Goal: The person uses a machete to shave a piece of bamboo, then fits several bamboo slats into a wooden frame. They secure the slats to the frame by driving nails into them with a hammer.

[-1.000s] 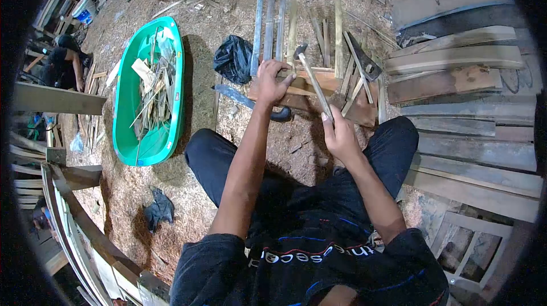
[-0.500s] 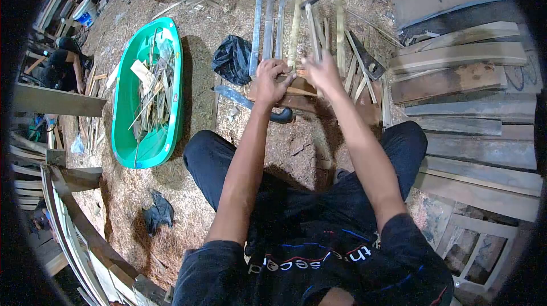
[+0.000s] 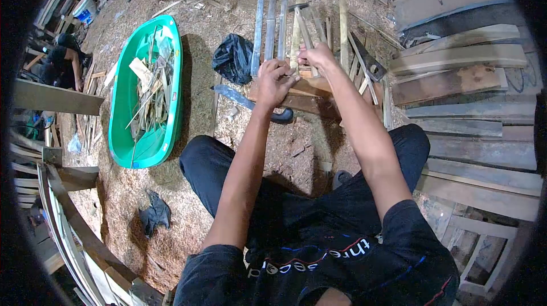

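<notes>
My right hand point(image 3: 319, 58) is wrapped around the handle of a hammer point(image 3: 305, 31). The hammer's dark head points away from me, over the wooden slats. Close beside it, my left hand point(image 3: 274, 82) is closed, thumb and fingers pinched together at the near ends of the slats. Whatever sits between those fingertips is too small to make out. Several long narrow slats point(image 3: 269, 24) lie side by side, pointing away from me. Under and in front of my hands is a wooden block point(image 3: 316, 86). A curved saw with a dark handle point(image 3: 281, 115) lies just below my left hand.
A green plastic tub point(image 3: 176, 98) of wood scraps stands at left, beside a black plastic bag point(image 3: 233, 58). Boards point(image 3: 461, 58) are laid out along the right. Another person point(image 3: 62, 66) crouches at far left. Wood shavings cover the floor.
My right hand has moved slightly away from me and the hammer head has shifted left and a little nearer. My left hand stays in nearly the same place.
</notes>
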`<control>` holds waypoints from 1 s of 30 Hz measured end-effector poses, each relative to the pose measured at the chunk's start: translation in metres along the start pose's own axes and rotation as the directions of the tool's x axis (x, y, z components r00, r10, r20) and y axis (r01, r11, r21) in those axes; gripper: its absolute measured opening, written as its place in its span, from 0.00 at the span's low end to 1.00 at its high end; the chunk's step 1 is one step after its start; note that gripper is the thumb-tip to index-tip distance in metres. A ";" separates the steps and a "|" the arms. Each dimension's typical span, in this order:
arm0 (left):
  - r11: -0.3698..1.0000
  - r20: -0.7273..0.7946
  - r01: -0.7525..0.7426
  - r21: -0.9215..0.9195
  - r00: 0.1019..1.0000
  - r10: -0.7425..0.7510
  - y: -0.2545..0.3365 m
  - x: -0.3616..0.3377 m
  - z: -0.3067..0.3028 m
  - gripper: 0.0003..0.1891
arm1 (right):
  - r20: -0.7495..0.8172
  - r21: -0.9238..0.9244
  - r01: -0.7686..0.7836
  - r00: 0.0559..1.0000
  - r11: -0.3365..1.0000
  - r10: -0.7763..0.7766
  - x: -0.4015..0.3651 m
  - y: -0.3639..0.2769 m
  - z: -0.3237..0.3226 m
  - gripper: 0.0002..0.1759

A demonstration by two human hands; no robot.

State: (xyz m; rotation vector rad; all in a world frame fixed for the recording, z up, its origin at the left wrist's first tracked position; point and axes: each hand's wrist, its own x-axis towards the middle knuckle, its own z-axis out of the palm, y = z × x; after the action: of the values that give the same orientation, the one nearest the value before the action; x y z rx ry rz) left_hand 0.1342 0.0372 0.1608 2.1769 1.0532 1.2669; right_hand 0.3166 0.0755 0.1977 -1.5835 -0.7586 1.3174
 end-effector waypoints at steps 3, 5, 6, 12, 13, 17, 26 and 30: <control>1.000 0.030 -0.027 -0.016 0.999 0.028 -0.002 0.001 -0.002 0.14 | 0.014 -0.056 0.005 1.000 0.998 -0.005 0.007 0.005 -0.003 0.15; 0.999 0.029 -0.036 -0.036 0.999 0.037 -0.001 0.002 -0.004 0.14 | 0.024 -0.082 0.010 1.000 0.997 -0.008 0.007 0.007 -0.003 0.15; 0.998 0.029 -0.040 -0.046 0.999 0.042 -0.003 0.001 -0.003 0.15 | 0.026 -0.081 0.014 1.000 0.997 -0.012 0.005 0.005 -0.003 0.16; 0.998 0.016 -0.033 -0.050 0.999 0.033 -0.004 0.001 -0.001 0.15 | 0.028 -0.063 0.043 0.999 0.997 -0.041 -0.001 0.003 -0.001 0.15; 0.999 0.031 -0.018 -0.048 0.999 0.020 -0.003 0.002 -0.002 0.15 | 0.033 -0.060 0.056 0.998 0.997 -0.054 0.002 0.007 -0.001 0.15; 0.998 0.069 0.052 -0.040 0.996 -0.049 0.003 0.007 -0.005 0.16 | 0.018 -0.010 0.099 0.995 0.995 -0.099 0.011 0.014 -0.001 0.12; 0.994 0.183 0.065 -0.086 0.982 -0.049 -0.008 0.015 -0.009 0.15 | 0.025 -0.063 0.059 0.998 0.996 -0.057 -0.002 -0.002 0.002 0.15; 0.991 0.121 0.111 -0.073 0.987 -0.102 0.005 0.017 -0.007 0.12 | -0.036 -0.081 0.084 0.996 0.993 -0.088 -0.003 0.001 0.004 0.13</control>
State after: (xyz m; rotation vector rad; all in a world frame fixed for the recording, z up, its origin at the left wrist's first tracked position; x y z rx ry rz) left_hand 0.1347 0.0471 0.1770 2.0789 1.0400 1.1012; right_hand 0.3117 0.0737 0.1977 -1.6166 -0.8550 1.2038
